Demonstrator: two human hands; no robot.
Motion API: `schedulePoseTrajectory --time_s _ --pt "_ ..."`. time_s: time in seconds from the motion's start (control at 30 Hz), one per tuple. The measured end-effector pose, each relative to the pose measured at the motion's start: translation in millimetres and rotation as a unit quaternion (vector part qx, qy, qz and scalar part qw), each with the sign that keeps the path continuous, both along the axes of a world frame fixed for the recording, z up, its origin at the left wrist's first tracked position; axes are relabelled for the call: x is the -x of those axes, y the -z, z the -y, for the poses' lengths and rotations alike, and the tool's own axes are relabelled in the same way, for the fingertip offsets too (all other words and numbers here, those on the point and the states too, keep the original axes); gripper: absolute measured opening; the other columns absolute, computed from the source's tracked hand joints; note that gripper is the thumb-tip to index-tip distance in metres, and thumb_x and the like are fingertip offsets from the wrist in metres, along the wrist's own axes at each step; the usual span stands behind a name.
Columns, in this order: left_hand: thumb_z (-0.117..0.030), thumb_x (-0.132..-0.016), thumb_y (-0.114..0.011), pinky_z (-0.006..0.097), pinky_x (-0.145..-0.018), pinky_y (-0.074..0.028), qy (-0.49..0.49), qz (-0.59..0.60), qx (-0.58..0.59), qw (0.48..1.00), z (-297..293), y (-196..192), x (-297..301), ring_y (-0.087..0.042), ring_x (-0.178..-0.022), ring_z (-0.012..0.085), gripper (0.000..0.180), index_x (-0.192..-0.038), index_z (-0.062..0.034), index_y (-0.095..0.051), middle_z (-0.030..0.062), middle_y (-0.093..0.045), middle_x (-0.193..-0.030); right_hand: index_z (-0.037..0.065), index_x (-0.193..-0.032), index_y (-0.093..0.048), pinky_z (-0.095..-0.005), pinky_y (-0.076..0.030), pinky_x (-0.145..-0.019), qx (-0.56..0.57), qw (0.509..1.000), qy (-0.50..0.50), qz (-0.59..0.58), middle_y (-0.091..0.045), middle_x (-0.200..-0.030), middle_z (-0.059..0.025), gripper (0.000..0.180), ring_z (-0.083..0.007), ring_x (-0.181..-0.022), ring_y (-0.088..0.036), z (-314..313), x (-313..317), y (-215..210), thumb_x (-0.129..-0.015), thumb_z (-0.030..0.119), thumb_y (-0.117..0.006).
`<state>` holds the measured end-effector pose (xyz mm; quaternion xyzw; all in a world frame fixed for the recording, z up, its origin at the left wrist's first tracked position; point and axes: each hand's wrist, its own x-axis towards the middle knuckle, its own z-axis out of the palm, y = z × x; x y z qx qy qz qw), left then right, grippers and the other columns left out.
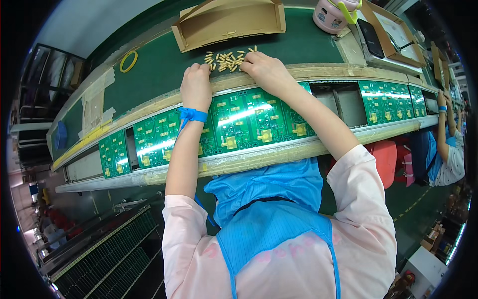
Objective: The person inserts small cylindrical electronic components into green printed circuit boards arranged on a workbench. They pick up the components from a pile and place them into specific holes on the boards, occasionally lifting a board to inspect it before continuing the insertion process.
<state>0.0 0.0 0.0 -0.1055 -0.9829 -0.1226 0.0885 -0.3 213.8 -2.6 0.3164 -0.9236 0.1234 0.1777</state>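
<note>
A loose pile of small brass-coloured cylindrical parts point(228, 61) lies on the green mat. At its left edge is my left hand point(196, 84), fingers curled down and drawn together, a blue wrist strap point(193, 114) round the wrist. My right hand point(266, 71) reaches in from the other side, its fingertips bent onto the pile's right edge. Whatever either set of fingertips pinches is hidden. Under my forearms, a row of green circuit boards point(246, 119) with gold-coloured pads sits in a rail track.
Behind the pile stands an open cardboard box point(229, 25). A yellow tape ring point(128, 61) lies on the left of the mat. At the right are a pink container point(332, 16), a dark phone point(371, 39) and another carton point(393, 32). Another person's arm point(442, 124) shows far right.
</note>
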Motion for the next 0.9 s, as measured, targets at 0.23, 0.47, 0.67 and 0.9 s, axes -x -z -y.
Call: schedulePoseTrajectory --time_s 0.23,0.47,0.67,0.9 --pt "0.006 -0.08 -0.053 0.042 -0.085 -0.048 0.022 -0.12 -0.109 0.987 -25 -21 -19 -0.057 -0.093 0.0362 0.028 -0.106 0.0023 -0.064 0.0199 -0.058 -0.1 0.006 -0.084 -0.064 -0.0337 -0.055 -0.069 -0.033 0.998 -0.037 -0.04 -0.061 -0.088 -0.0071 0.009 -0.0229 -0.087 -0.064 -7 9 -1 -0.077 0.008 -0.058" --pt "-0.003 -0.087 -0.056 0.045 -0.082 -0.048 0.182 0.068 -0.119 0.974 -72 -80 -75 -0.06 -0.092 0.0384 0.016 -0.099 0.0029 -0.067 0.0218 -0.062 -0.094 0.004 -0.087 -0.06 -0.034 -0.054 -0.069 0.02 0.999 -0.018 -0.023 -0.061 -0.092 -0.0098 0.008 -0.0248 -0.087 -0.064 -11 18 0 -0.08 0.006 -0.059" --pt "-0.006 -0.087 -0.057 0.042 -0.08 -0.049 0.23 0.088 -0.233 0.941 -111 -47 -53 -0.061 -0.085 0.0364 0.016 -0.097 0.0011 -0.068 0.0188 -0.062 -0.086 0.0 -0.099 -0.063 -0.0263 -0.049 -0.069 0.395 0.895 0.06 0.199 -0.066 -0.088 -0.0081 0.012 -0.0146 -0.075 -0.061 -67 -6 -26 -0.09 0.006 -0.059" --pt "-0.008 -0.085 -0.061 0.039 -0.079 -0.048 0.249 0.064 -0.325 0.91 -130 5 -45 -0.061 -0.089 0.0315 0.013 -0.093 -0.0028 -0.07 0.0135 -0.064 -0.086 0.001 -0.104 -0.067 -0.0254 -0.048 -0.072 0.367 0.883 0.126 0.264 -0.065 -0.094 -0.0072 0.017 -0.0118 -0.082 -0.06 -127 -78 -4 -0.091 0.005 -0.058"
